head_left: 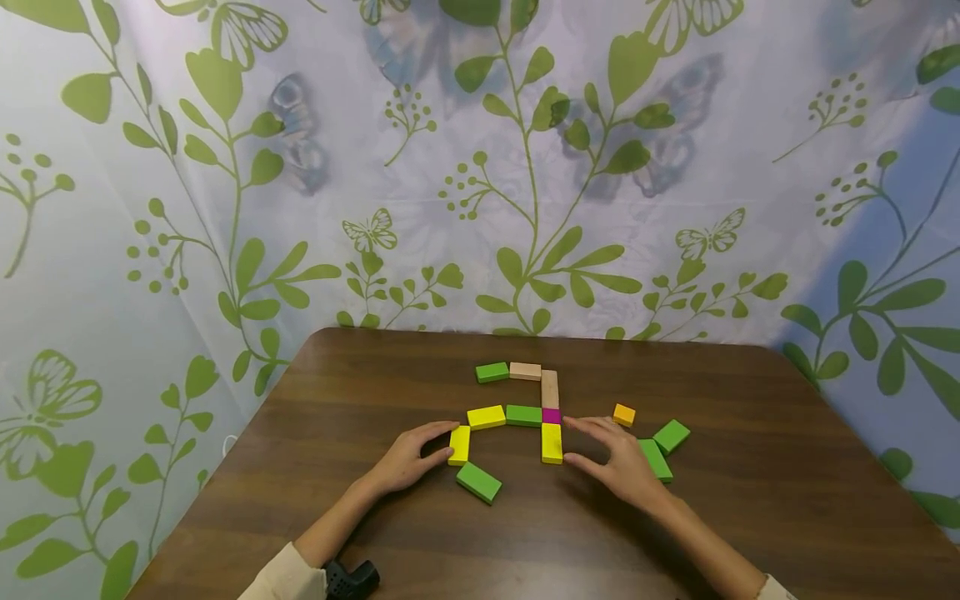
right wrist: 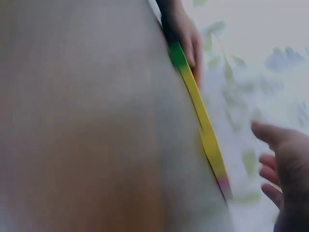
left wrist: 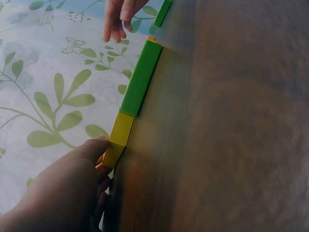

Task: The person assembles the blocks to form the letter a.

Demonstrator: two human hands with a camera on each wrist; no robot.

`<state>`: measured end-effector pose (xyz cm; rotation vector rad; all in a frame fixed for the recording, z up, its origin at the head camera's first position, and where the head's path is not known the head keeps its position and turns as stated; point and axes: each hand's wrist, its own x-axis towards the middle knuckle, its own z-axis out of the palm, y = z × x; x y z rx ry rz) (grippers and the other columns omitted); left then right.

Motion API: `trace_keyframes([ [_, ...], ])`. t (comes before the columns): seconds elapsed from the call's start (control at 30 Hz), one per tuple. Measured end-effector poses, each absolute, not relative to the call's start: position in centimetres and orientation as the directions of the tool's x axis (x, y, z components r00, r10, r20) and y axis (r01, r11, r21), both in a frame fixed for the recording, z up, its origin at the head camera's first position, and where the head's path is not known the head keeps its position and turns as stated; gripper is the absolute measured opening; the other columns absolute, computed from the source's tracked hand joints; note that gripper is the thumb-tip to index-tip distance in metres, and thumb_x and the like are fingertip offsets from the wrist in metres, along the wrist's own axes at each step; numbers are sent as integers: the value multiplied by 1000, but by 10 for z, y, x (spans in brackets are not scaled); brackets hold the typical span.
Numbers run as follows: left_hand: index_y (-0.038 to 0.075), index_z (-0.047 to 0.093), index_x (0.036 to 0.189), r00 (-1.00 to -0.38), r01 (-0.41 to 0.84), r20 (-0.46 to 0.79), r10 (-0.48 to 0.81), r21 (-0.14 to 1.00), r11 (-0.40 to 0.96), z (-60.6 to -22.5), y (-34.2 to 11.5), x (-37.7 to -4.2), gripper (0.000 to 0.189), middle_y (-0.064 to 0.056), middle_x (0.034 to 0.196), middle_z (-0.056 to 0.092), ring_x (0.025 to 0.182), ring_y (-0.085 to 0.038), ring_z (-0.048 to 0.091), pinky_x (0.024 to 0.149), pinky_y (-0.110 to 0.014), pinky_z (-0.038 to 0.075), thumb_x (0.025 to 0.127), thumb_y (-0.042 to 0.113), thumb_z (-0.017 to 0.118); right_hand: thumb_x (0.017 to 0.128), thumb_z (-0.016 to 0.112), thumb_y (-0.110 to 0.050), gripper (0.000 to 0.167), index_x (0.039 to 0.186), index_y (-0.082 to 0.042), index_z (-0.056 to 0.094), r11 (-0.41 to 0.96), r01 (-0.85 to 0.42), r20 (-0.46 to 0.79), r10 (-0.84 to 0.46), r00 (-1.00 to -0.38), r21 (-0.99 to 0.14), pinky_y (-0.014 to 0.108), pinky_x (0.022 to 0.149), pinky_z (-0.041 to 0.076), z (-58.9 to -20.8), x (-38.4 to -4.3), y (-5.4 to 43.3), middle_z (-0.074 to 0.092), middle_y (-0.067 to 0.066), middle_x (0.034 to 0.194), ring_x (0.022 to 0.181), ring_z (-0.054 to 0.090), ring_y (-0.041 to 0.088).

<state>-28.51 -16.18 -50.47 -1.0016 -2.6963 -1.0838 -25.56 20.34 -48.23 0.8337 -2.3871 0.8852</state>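
Observation:
My left hand [head_left: 405, 458] is at the left end of the block figure, pinching a yellow block [head_left: 460, 446] between its thumb and fingers. A green block [head_left: 479, 482] lies slanted just below it. My right hand [head_left: 618, 458] hovers beside another yellow block [head_left: 552, 444], thumb and fingers spread and holding nothing. In the right wrist view a gap shows between that hand and the blocks. A magenta block [head_left: 551, 416] sits directly behind that yellow block. A green block [head_left: 523, 415] and a yellow block [head_left: 486, 417] link the two sides.
Farther back, a plain wood block [head_left: 550, 389], a pinkish block [head_left: 525, 371] and a green block [head_left: 492, 372] continue the figure. Right of it lie a small orange block [head_left: 624, 415] and two green blocks [head_left: 671, 435]. A leaf-patterned curtain hangs behind the brown table [head_left: 360, 375].

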Motion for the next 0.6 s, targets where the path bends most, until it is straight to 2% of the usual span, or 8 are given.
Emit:
trace_keyframes([
  [0.13,11,50,133,-784,598,294,548,597,535,-505,-162,-286,46,-1,133,50,123,-19,44,99,-44,36,93,32,56,74,77,-34,64,130,-10,54,650,-619,490,-404,-772,-441,52,85,43,-479,-261,249,57,2,123,111,49,25],
  [0.3,11,51,133,-779,604,300,551,596,529,-505,-162,-286,46,-1,133,51,123,-19,45,98,-44,37,93,32,56,73,77,-39,72,132,-7,51,712,-537,360,-405,-841,-453,60,80,40,-477,-258,294,53,10,123,110,46,29],
  [0.4,11,51,133,-779,605,305,548,594,530,-506,-162,-286,46,-1,133,51,122,-19,45,98,-44,38,93,32,56,72,76,-42,76,133,-6,49,733,-512,283,-427,-859,-448,65,83,35,-477,-255,312,51,12,125,116,42,38],
  [0.53,11,51,133,-782,601,303,544,597,531,-506,-162,-287,46,-2,133,51,122,-18,45,98,-44,38,93,33,56,71,77,-43,79,134,-6,48,733,-509,216,-464,-859,-452,71,86,23,-476,-253,323,49,17,130,122,30,53],
  [0.6,12,51,133,-784,597,296,545,598,534,-506,-162,-287,46,-2,133,50,122,-18,45,98,-44,38,93,33,56,70,77,-43,78,133,-6,49,728,-517,202,-481,-853,-451,71,87,21,-475,-252,325,49,18,130,122,27,55],
])
